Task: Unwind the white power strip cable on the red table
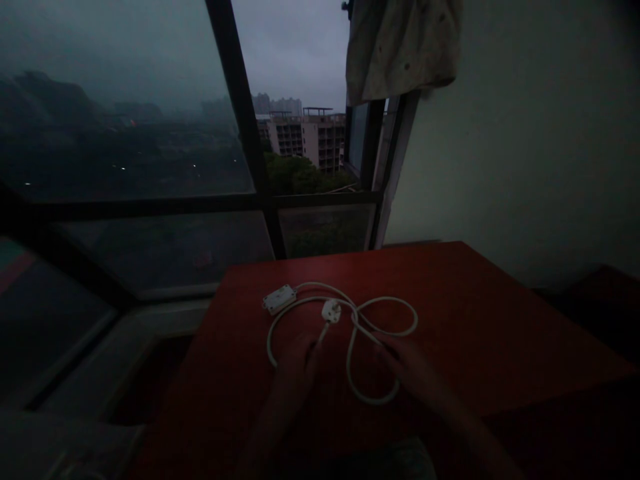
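Note:
A white power cord lies in crossing loops on the reddish table. My left hand is closed on the cord just below its plug, whose pins face up and away from me. To the right, my right hand pinches another stretch of the same cord near where the loops cross. At the cord's other end a white socket box rests on the table, beyond my left hand. Dim light hides the details of my fingers.
The red-brown table stands against a window with a dark frame. A pale wall rises on the right, and a spotted cloth hangs by the open pane. Left of the table is a low ledge.

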The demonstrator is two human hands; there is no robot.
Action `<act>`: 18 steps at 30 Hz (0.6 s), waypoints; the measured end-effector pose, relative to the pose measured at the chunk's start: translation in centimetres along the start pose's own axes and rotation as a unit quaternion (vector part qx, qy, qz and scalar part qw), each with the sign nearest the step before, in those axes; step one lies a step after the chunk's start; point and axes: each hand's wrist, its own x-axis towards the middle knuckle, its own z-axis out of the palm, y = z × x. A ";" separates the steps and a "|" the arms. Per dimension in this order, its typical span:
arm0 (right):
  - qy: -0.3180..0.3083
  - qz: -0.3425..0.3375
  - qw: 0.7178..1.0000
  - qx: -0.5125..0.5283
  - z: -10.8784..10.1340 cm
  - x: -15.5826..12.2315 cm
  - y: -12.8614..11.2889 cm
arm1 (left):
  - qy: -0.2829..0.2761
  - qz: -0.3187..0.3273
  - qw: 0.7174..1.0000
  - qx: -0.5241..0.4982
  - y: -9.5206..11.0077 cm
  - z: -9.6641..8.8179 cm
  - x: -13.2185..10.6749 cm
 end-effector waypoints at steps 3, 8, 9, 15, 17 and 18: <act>-0.013 -0.004 0.999 0.031 0.7 0.4 -0.6 | 0.019 -0.008 0.995 -0.095 1.3 -0.5 0.6; -0.027 -0.045 0.997 -0.051 1.3 1.5 -1.2 | -0.022 0.078 0.990 -0.115 3.6 0.3 1.1; -0.014 -0.036 0.995 -0.088 1.1 1.7 -1.3 | -0.029 0.091 0.991 -0.097 4.0 0.6 1.0; 0.145 -0.067 0.946 -0.284 -0.7 1.1 -2.5 | -0.071 0.103 0.991 0.043 5.2 1.9 0.8; 0.097 -0.162 0.930 -0.317 -0.9 1.1 -3.4 | -0.066 0.146 0.986 0.052 5.6 1.7 0.8; 0.062 -0.195 0.922 -0.330 -0.9 1.3 -3.8 | -0.059 0.179 0.981 0.053 5.9 1.5 0.8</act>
